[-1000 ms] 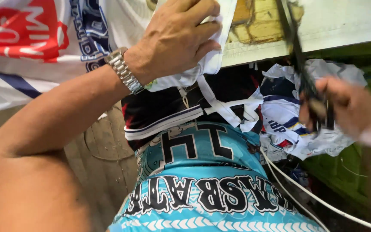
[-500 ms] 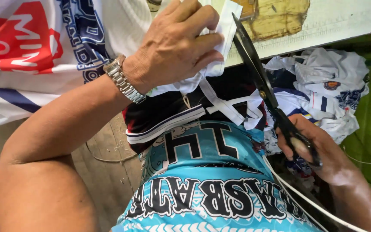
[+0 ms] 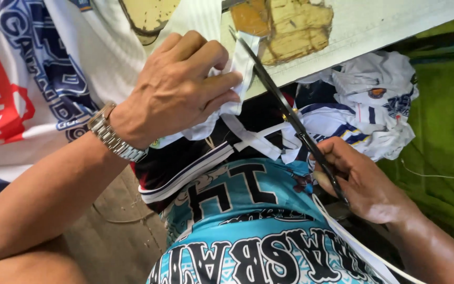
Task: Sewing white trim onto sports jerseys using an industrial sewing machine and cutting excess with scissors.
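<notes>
My left hand (image 3: 182, 87), with a metal watch (image 3: 112, 135) on its wrist, pinches a bunch of white fabric (image 3: 227, 100) against the edge of a white table (image 3: 374, 31). A white strip (image 3: 248, 50) of that fabric sticks up past the fingers. My right hand (image 3: 366, 181) grips the handles of long black scissors (image 3: 285, 108). Their blades point up and left, and the tips lie right beside the white strip, next to my left fingers.
A turquoise jersey with black print (image 3: 248, 236) lies in front of me, over a black jersey with white trim (image 3: 185, 163). A white garment with red and blue print (image 3: 32, 79) covers the left. More white jerseys (image 3: 374, 110) are heaped at the right on green cloth (image 3: 442, 137).
My right hand has brought the scissors from the right toward my left hand; the blades now reach the white strip. My left hand kept its hold on the fabric.
</notes>
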